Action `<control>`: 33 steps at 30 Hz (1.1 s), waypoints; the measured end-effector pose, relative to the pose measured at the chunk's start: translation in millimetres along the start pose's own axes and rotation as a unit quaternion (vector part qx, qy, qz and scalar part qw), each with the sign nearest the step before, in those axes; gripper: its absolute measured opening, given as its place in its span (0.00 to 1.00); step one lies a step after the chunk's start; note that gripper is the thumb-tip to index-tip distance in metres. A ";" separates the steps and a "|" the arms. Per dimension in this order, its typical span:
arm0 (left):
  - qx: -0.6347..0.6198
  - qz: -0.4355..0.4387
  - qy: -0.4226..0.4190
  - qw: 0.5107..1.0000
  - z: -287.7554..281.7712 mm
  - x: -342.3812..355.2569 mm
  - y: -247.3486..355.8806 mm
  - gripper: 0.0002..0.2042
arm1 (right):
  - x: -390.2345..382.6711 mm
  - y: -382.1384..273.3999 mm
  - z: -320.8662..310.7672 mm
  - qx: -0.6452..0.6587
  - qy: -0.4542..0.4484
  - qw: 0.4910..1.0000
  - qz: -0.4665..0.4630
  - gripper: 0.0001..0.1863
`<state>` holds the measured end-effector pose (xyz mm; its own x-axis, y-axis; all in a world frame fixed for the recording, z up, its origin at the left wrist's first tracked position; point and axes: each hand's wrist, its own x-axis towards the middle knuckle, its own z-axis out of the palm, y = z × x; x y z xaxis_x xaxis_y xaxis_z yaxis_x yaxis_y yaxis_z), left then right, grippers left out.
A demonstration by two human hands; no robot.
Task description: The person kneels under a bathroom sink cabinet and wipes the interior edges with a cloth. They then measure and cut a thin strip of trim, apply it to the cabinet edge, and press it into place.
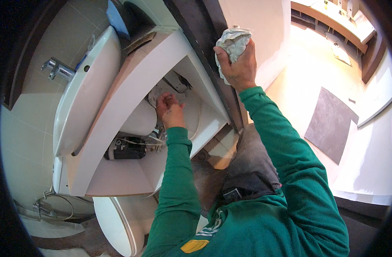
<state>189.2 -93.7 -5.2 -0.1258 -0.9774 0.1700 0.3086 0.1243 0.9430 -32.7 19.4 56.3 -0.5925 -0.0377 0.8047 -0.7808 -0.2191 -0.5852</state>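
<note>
My right hand (241, 68) grips a crumpled whitish cloth (233, 42) against or just in front of the dark door frame (186, 17). My left hand (170, 109) is inside the open white vanity cabinet (95, 167), its fingers curled near pale fittings and hoses at the back; what they hold is hidden. Below it, a black cylindrical device (123, 150) with cables rests in the cabinet, beside a white rounded body (138, 120). Above the cabinet sit a white washbasin (84, 94) and a chrome tap (58, 68).
A white toilet (117, 222) stands below the cabinet, with a hose sprayer (44, 207) on the left wall. Through the doorway at right lie a grey sheet (331, 124) on the pale floor and a wooden structure (324, 17). My legs (251, 158) are near the door frame.
</note>
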 end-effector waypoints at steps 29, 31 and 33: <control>0.020 0.093 -0.054 0.994 101.7 -45.6 52.3 0.10 | 2.3 14.4 0.6 0.006 0.041 0.997 -0.065 0.43; 0.041 0.109 -0.058 0.991 102.1 -52.5 49.4 0.12 | -2.7 13.5 -4.7 -0.008 0.020 0.999 -0.039 0.43; 0.066 0.115 -0.048 0.990 98.9 -55.7 52.2 0.14 | -0.7 -0.4 -9.7 0.016 -0.012 1.000 -0.012 0.44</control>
<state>119.1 -15.8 62.9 -0.1582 -0.9007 0.4046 0.2137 0.3688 0.9046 -33.9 29.0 54.9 -0.5691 -0.0556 0.8204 -0.7870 -0.2520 -0.5631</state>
